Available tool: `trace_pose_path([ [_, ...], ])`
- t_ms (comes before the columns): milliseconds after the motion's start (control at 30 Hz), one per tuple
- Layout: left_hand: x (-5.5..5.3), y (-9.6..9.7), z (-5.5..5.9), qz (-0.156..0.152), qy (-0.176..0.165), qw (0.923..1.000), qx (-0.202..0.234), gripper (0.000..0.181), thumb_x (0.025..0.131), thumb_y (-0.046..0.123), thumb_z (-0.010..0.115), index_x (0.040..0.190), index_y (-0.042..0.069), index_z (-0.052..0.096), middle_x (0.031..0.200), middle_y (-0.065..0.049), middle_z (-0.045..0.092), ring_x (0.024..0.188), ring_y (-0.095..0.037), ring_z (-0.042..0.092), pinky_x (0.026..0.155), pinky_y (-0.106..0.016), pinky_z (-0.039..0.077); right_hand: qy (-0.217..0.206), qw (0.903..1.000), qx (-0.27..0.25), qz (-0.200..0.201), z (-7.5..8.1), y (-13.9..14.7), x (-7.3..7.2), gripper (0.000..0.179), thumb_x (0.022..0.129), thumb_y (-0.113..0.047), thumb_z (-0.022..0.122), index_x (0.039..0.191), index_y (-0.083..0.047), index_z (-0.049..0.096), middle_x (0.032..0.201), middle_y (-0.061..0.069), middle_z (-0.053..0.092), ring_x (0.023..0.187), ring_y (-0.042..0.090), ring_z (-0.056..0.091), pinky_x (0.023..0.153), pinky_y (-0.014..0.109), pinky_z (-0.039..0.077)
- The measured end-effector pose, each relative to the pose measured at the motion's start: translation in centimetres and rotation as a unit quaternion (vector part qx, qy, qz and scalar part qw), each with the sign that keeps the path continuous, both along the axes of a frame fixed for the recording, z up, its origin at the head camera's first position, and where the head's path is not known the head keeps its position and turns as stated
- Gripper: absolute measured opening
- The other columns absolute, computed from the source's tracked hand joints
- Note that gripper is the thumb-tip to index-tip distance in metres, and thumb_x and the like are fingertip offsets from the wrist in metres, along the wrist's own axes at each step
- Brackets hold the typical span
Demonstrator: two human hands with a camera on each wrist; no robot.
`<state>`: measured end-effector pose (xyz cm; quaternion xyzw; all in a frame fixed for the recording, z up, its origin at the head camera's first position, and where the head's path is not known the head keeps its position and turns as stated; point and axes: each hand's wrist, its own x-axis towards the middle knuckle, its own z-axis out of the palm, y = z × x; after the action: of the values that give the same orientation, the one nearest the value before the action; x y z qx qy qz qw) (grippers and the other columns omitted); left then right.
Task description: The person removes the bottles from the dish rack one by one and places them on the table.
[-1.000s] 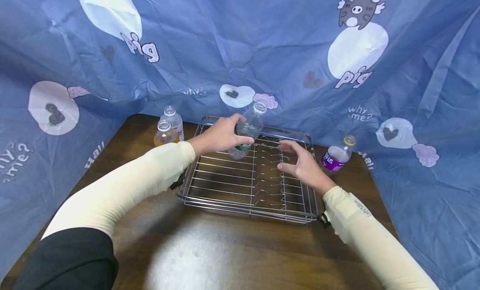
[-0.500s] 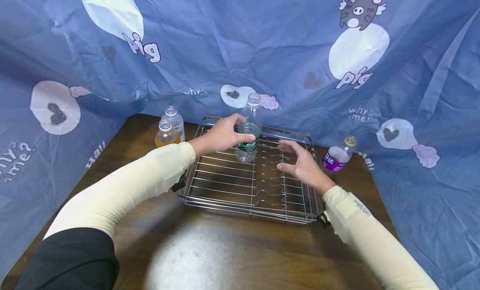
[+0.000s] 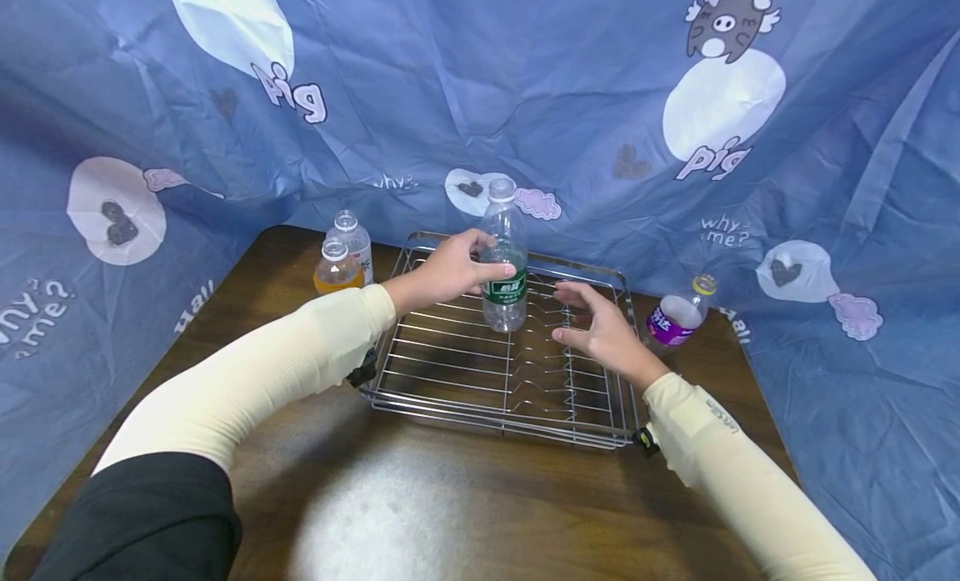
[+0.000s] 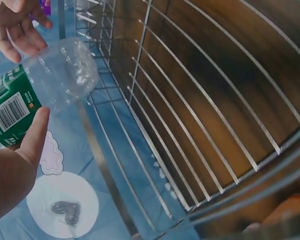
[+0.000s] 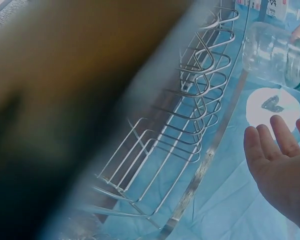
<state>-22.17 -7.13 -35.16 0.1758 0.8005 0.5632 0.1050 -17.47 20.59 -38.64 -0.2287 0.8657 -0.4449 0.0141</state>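
Note:
My left hand point(image 3: 450, 268) grips a clear plastic bottle point(image 3: 507, 291) with a green label, thumb on the near side. The uncapped bottle stands upright over the wire rack point(image 3: 502, 423); whether its base touches the wires I cannot tell. In the left wrist view, the thumb of the left hand point(image 4: 12, 172) lies along the label of the bottle point(image 4: 65, 70). To the right of the bottle, my right hand point(image 3: 600, 331) hovers above the rack, fingers apart and holding nothing. The right wrist view shows that right hand point(image 5: 277, 167) apart from the bottle point(image 5: 270, 52).
An orange-filled bottle point(image 3: 337, 274) and a clear bottle point(image 3: 352, 241) stand left of the rack. Right of it is a purple-labelled bottle point(image 3: 671, 321) with a yellow cap. Blue printed cloth point(image 3: 480, 81) hangs behind the wooden table point(image 3: 450, 506).
The green-labelled bottle, earlier tilted with its neck to the right, has swung upright in my left hand and its base has shifted right and slightly nearer. My right hand has hardly moved.

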Motion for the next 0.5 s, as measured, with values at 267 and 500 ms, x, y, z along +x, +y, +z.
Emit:
trace_pose_path([
  [267,0.0,0.3,-0.32,0.002,-0.06,0.9951,0.079,0.067,0.093,0.031,0.074,0.141,-0.004,0.043,0.136,-0.023,0.052,0.111,-0.036,0.064,0.083,-0.041,0.06,0.0,1.0,0.008,0.0,-0.06,0.07,-0.1,0.069,0.085,-0.004,0.078,0.145,-0.002,0.045,0.142,0.019,0.054,0.133,0.035,0.048,0.106,0.058,0.043],
  [500,0.11,0.7,-0.59,0.0,-0.093,0.9881,0.122,0.061,0.095,0.027,0.072,0.138,-0.005,0.043,0.135,-0.023,0.051,0.107,-0.037,0.066,0.081,-0.038,0.061,-0.003,1.0,0.004,-0.002,0.01,0.06,-0.13,0.069,0.085,-0.004,0.078,0.145,-0.001,0.045,0.142,0.021,0.054,0.133,0.037,0.049,0.106,0.057,0.043],
])
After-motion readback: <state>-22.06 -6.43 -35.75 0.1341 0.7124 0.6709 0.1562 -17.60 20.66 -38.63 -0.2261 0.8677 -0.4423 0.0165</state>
